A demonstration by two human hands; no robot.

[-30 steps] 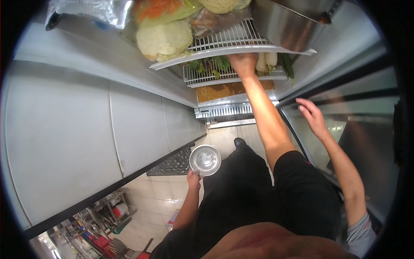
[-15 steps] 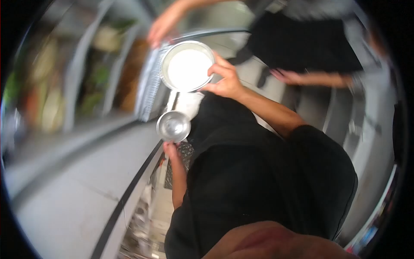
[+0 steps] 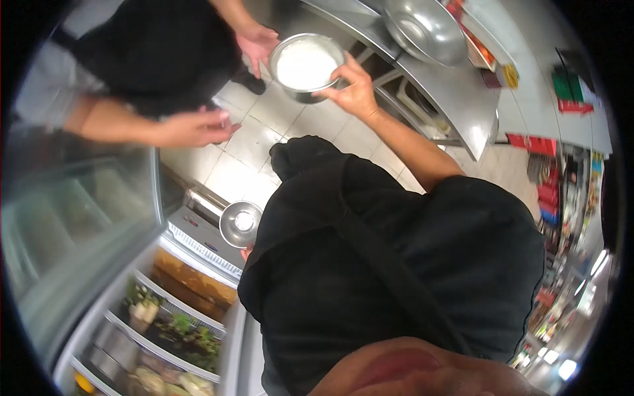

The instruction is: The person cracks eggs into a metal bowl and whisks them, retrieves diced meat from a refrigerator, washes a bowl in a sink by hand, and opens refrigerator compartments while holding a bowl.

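Note:
My right hand (image 3: pixel 355 89) grips the rim and side of a metal bowl (image 3: pixel 306 96) holding something white, held out in front of me. Lower on the left, a smaller metal bowl (image 3: pixel 231 234) is held by my left hand (image 3: pixel 246 253); only its fingertips show, the rest being behind my dark clothing. A bright round patch shows inside this small bowl, and I cannot tell whether it is contents or a reflection. A co-worker's hand (image 3: pixel 259 46) reaches to the left side of the larger bowl, at or against its rim. The co-worker's other hand (image 3: pixel 198 128) is extended below it.
On the lower left stands a refrigerator with an open glass door (image 3: pixel 79 211) and bins of vegetables (image 3: pixel 191 330). A steel counter (image 3: pixel 456 96) on the right bears a large metal bowl (image 3: pixel 422 30). The co-worker's dark apron (image 3: pixel 152 56) is at upper left, above the tiled floor (image 3: pixel 244 152).
My view has turned right, away from the refrigerator, toward the co-worker. Both bowls have come along in my hands, and the co-worker's hand is now beside the larger one.

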